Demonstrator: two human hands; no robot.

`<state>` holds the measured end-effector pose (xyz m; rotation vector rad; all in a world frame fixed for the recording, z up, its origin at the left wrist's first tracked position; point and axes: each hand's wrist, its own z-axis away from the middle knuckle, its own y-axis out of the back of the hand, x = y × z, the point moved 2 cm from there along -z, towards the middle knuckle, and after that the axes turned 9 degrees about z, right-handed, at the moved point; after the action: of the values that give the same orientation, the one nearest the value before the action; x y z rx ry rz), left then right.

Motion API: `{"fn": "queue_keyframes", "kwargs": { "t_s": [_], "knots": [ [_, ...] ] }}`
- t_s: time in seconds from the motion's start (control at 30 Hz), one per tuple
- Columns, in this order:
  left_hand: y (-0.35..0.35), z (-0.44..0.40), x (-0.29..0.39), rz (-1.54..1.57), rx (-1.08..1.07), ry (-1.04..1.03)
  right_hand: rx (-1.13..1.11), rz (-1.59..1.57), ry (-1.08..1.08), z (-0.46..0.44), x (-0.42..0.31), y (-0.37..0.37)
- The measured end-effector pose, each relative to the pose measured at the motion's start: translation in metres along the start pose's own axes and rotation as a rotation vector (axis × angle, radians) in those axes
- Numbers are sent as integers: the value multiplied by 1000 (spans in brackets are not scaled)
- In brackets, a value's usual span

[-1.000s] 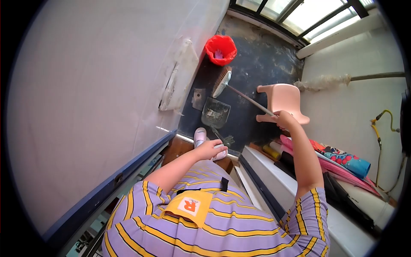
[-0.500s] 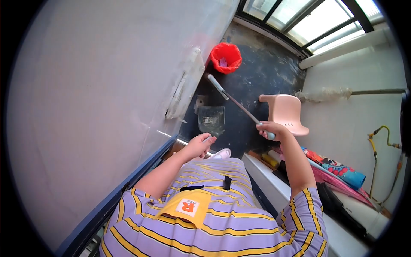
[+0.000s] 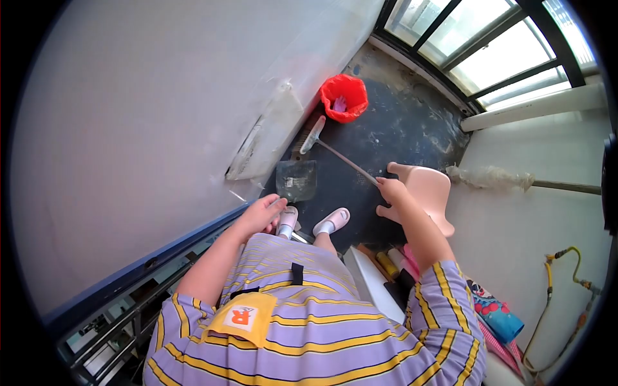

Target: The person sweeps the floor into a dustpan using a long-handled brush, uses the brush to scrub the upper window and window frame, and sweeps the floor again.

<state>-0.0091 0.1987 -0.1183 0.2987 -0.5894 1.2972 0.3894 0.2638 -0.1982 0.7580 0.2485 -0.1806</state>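
While the right hand (image 3: pixel 391 190) holds the broom (image 3: pixel 347 162) by its shaft, with the fingers wrapped closed around it, the left hand (image 3: pixel 262 212) is at the near end of the dustpan (image 3: pixel 297 182). The left fingers are curled in on the dustpan's handle, which they mostly hide.

The broom lies slantwise across the view, its shaft running from the right hand to the broom head (image 3: pixel 311 136) on the wall side of the dark floor (image 3: pixel 386 138). Its bristles face the wall (image 3: pixel 161 116); whether they touch the floor is hard to tell. The translucent dustpan is just below the broom head in the view, with its open edge toward the bristles and some small pale marks on its pan.

Near the broom head, farther from the person, sits a bin (image 3: pixel 344 98) lined in red, with a pinkish-purple item (image 3: pixel 339 103) inside. A whitish panel (image 3: pixel 267 132) is against the wall, beside the broom head and dustpan. On the other side, a pale pink stool (image 3: pixel 428 193) is just beside the right hand and forearm. The person's feet, in pale pink slippers (image 3: pixel 331 220), are below the dustpan and between the two hands. Rolled materials (image 3: pixel 496 315), one blue and red, lie past the right arm, and a yellow hose (image 3: pixel 549 276) hangs near them. A dark-framed window (image 3: pixel 502 58) is at the far end.
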Motion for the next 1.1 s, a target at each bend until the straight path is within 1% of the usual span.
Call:
{"fn": "queue_keyframes", "kwargs": {
  "t_s": [0.1,0.13,0.17,0.23,0.27,0.3,0.37,0.47,0.57,0.67,0.8,0.87,0.93,0.97,1.03,1.1],
  "knots": [
    [-15,-11,23,26,29,5,-55,214,-86,-12,5,24],
    [-22,-14,30,14,42,12,-46,293,-131,-55,46,-16],
    [-30,-18,35,7,52,17,-39,379,-177,-78,79,-35],
    [-44,-28,46,14,30,6,-78,498,-110,-75,107,-6],
    [-52,-30,53,14,25,9,-88,485,-195,-58,98,26],
    [-52,-33,60,15,16,11,-14,598,-115,-71,119,22],
    [-69,-38,73,-7,1,6,-92,683,-188,-70,134,44],
    [-94,-49,89,-17,-31,-14,-86,680,-317,-76,156,64],
    [-117,-66,103,-20,-39,-25,-15,689,-300,-87,198,73],
    [-131,-79,114,-32,-50,-35,25,747,-311,-77,208,97],
    [-142,-92,116,-41,-55,-41,84,848,-320,-75,215,105],
    [-142,-91,114,-32,-54,-54,92,881,-223,-57,218,107],
    [-142,-89,116,-17,-59,-66,131,889,-125,-22,211,127],
    [-141,-88,117,-6,-62,-70,70,923,-105,-14,213,135],
    [-142,-86,119,7,-57,-78,81,880,-57,-7,226,140],
    [-145,-88,122,4,-41,-91,56,823,-63,-10,234,137]
  ]
}}
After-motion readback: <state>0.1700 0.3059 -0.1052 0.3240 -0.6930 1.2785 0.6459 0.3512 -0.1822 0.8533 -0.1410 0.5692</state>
